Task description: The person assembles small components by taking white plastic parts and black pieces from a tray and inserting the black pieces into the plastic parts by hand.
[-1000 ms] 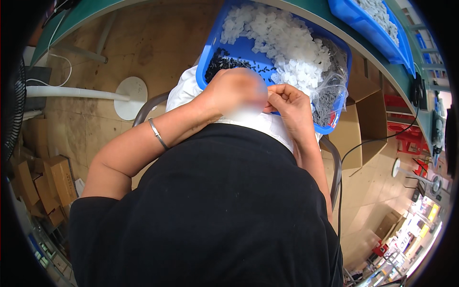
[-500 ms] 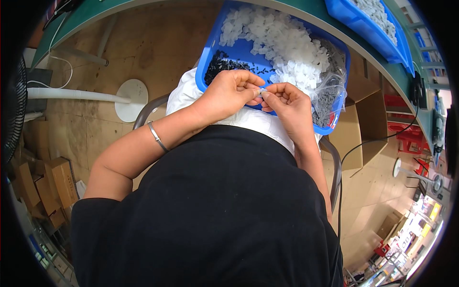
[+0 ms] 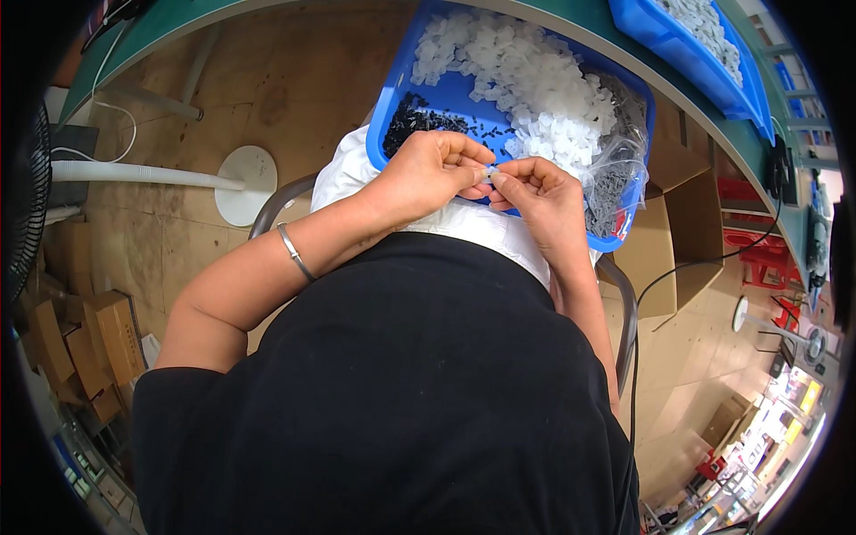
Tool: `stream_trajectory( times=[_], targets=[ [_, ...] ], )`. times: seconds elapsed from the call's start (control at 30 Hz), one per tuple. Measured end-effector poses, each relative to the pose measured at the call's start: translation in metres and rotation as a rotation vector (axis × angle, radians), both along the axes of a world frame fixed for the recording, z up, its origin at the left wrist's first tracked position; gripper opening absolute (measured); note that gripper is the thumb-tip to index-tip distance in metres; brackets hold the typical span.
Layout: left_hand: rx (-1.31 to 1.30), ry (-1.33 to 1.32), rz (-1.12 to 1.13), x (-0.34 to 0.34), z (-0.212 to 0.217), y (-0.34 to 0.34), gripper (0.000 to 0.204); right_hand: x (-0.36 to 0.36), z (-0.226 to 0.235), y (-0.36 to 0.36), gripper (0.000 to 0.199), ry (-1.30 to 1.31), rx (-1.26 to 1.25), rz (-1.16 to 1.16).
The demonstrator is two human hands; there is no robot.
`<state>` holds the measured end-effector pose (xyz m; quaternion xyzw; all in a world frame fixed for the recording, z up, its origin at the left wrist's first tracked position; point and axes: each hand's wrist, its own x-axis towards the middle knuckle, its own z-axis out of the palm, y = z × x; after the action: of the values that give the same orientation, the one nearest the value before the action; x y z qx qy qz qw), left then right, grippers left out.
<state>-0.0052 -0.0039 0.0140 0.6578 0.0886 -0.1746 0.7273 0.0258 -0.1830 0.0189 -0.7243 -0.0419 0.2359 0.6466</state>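
Observation:
My left hand point(image 3: 434, 174) and my right hand point(image 3: 542, 196) meet over the near edge of a blue tray point(image 3: 446, 93) on my lap. Between their thumbs and fingertips they pinch one small whitish plastic piece point(image 3: 489, 175), mostly hidden by the fingers. In the tray, a heap of translucent white plastic pieces point(image 3: 553, 134) fills the back and middle. Small black parts point(image 3: 415, 120) lie scattered at the left. A clear plastic bag point(image 3: 615, 178) with dark grey parts rests along the right side.
A green table point(image 3: 267, 4) curves across the far side, bearing another blue bin point(image 3: 691, 53) of pale pieces. Cardboard boxes stand at the right point(image 3: 655, 254) and lower left point(image 3: 116, 334). A round white stand base point(image 3: 247, 187) is on the floor, and a black cable point(image 3: 687, 264) hangs at right.
Both hands stay almost in place, still pinching the small piece. Only slight finger movement shows.

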Motion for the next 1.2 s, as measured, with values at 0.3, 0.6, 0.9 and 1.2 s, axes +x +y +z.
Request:
stream_trajectory(
  times=[0.3, 0.6, 0.9, 1.2],
  targets=[
    [-0.003, -0.001, 0.004, 0.004, 0.006, -0.001, 0.021, 0.003, 0.002, -0.002, 0.015, -0.01, 0.04, -0.004],
    [0.328, -1.025, 0.057, 0.097, 0.118, -0.017, 0.018, 0.015, -0.004, -0.015, 0.022, -0.088, 0.175, -0.179],
    [0.532, -1.013, -0.098, 0.13, 0.194, -0.041, 0.021, 0.014, -0.01, -0.022, 0.024, -0.647, -0.536, 0.279],
    [0.763, -0.653, -0.36, 0.072, 0.0, -0.014, 0.021, 0.027, -0.027, 0.0, 0.022, -0.822, -0.835, 0.568]
  ],
)
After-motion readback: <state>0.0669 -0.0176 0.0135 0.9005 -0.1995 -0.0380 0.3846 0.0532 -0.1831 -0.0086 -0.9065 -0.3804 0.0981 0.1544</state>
